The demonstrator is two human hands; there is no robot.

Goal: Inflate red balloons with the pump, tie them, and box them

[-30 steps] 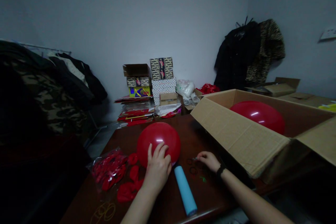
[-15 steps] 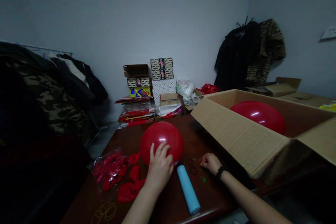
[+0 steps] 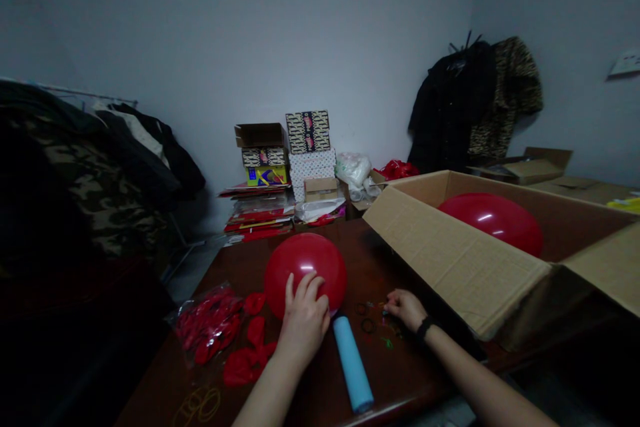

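At the glossy table (image 3: 360, 250), I log: cardboard box (image 3: 453, 260), one inflated red balloon (image 3: 493, 220) inside; second inflated balloon (image 3: 303, 257), tabletop, against left hand (image 3: 306, 320); limp balloons (image 3: 243, 365), unfilled; right hand (image 3: 404, 308) near dark bands (image 3: 369, 319). Neither grip can I tell.

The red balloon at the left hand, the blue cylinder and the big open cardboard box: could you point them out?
Nearer red balloon (image 3: 305, 253): head view, upper part.
Blue cylinder (image 3: 353, 365): head view, middle of its side.
Cardboard box (image 3: 455, 257): head view, long near-side panel.
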